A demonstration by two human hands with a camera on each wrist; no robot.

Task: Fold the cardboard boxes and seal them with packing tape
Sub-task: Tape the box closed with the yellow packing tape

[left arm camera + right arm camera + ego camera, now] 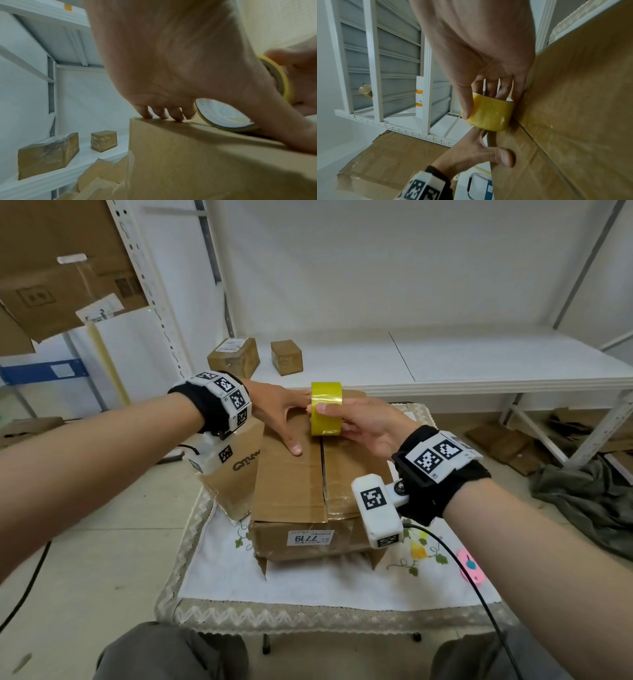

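Cardboard box (301, 484) with its top flaps folded shut, resting on a cloth-covered surface (308, 580) directly in front of the seated person. A white label reading 7719 (311, 537) is stuck to the near side of the box.

Left hand (277, 412): laid flat on the left top flap, fingers straight and reaching to the far edge of the box, thumb pressed on the flap beside the centre seam. Its grip is apart and holds nothing. In the left wrist view the fingertips (176, 116) rest on the far top edge of the box.

Right hand (363, 426): its grip is clamped on a roll of yellow tape (326, 409), thumb on the outer band and fingers through the core. The roll stands on edge at the far end of the centre seam, touching the box top and just beside the left hand. Whether a strip of tape already adheres to the seam cannot be judged with certainty from these views.

Behind the box, two small sealed boxes (234, 356) (287, 357) stand on a white shelf (479, 361). A pink object (472, 568) lies on the cloth at the right.
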